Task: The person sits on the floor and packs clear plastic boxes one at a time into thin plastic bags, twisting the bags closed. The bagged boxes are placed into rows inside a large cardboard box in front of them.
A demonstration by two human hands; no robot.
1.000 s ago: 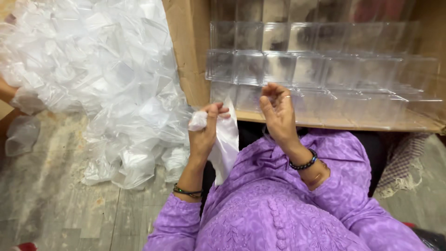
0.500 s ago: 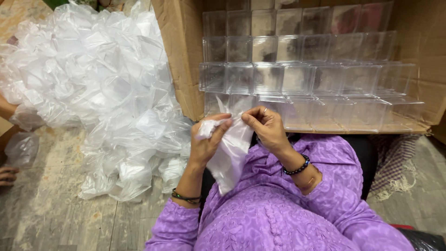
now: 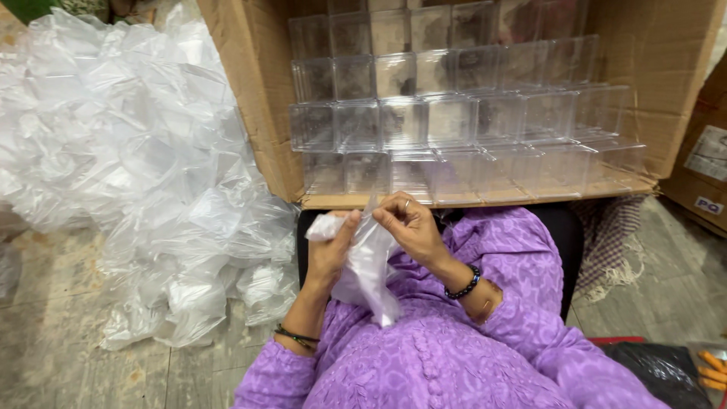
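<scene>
Both hands meet over my lap on one clear plastic bag (image 3: pixel 369 274). My left hand (image 3: pixel 331 250) grips its crumpled upper left part, and my right hand (image 3: pixel 405 226) pinches its top edge with fingertips. The bag hangs down onto my purple clothing. Just beyond the hands lies a cardboard box (image 3: pixel 250 106) on its side, stacked with several rows of clear plastic containers (image 3: pixel 447 113).
A big heap of loose clear plastic bags (image 3: pixel 129 167) covers the wooden floor to my left. A brown carton (image 3: pixel 700 174) stands at the right edge. A black bag (image 3: pixel 659 367) and some orange pieces (image 3: pixel 712 363) lie at lower right.
My right hand came down from the box's edge and joined the left hand on the bag. The bag now hangs between both hands.
</scene>
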